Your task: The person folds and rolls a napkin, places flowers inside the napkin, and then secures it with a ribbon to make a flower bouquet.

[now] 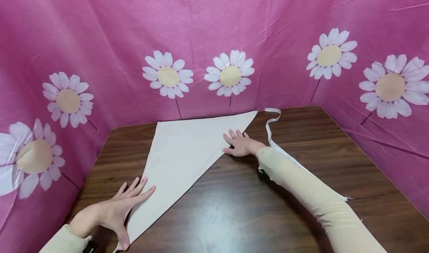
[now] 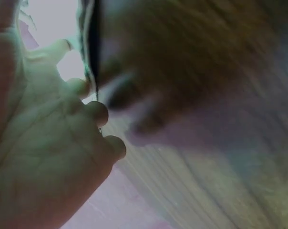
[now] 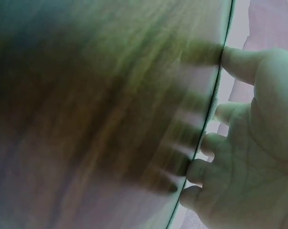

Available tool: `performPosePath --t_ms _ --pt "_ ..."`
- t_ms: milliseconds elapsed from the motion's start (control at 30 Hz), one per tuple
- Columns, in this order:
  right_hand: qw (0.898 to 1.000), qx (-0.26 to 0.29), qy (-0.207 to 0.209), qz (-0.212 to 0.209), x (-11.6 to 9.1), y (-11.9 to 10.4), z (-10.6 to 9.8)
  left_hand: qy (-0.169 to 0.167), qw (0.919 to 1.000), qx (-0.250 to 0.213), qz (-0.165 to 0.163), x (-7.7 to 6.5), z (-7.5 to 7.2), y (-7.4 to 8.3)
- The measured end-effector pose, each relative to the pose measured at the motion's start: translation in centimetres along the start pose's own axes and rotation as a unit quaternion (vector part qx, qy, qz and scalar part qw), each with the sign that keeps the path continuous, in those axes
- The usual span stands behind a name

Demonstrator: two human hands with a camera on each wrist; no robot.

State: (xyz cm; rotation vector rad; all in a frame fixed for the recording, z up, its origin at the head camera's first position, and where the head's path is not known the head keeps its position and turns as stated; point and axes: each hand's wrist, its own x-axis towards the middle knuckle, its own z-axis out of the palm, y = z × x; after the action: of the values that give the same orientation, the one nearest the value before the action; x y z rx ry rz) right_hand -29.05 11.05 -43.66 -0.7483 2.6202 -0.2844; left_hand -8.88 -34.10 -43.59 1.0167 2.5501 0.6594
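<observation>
A large off-white cloth [image 1: 184,152] lies flat on the table, its outline a long triangle with one slanting edge facing me. My left hand [image 1: 115,212] spreads its fingers over the cloth's near left corner, the thumb low by the tip. Farther off, the right hand [image 1: 241,145] rests its outstretched fingers on the slanting edge near the far right corner. In the left wrist view the fingertips of the left hand [image 2: 48,133] meet the cloth's edge. The right wrist view shows the right hand [image 3: 258,138] with its fingertips along the edge.
A narrow white strap [image 1: 293,160] runs across the right side of the dark wooden table [image 1: 234,208], partly behind the right sleeve [image 1: 311,193]. Pink curtains [image 1: 110,33] printed with white daisies hang close around the table's back and sides.
</observation>
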Motion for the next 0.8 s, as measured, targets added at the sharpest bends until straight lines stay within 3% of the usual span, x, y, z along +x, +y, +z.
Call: performPosePath --t_ms 200,433,600,800 --pt "1.000 -0.002 -0.007 0.007 -0.1 0.0 -0.1 0.007 0.9999 0.009 0.001 0.1 0.1 0.0" --pt "1.000 -0.019 0.007 0.005 0.2 -0.7 -0.3 0.034 0.9977 -0.051 0.030 -0.4 -1.7 -0.3" --pt "0.995 -0.026 0.068 -0.073 -0.7 -3.5 0.0 0.087 0.9944 -0.060 -0.003 -0.7 -4.4 -0.4" --pt "0.977 -0.015 0.111 -0.181 -2.5 -9.8 1.2 0.080 0.9922 -0.082 -0.049 0.2 -6.8 -1.0"
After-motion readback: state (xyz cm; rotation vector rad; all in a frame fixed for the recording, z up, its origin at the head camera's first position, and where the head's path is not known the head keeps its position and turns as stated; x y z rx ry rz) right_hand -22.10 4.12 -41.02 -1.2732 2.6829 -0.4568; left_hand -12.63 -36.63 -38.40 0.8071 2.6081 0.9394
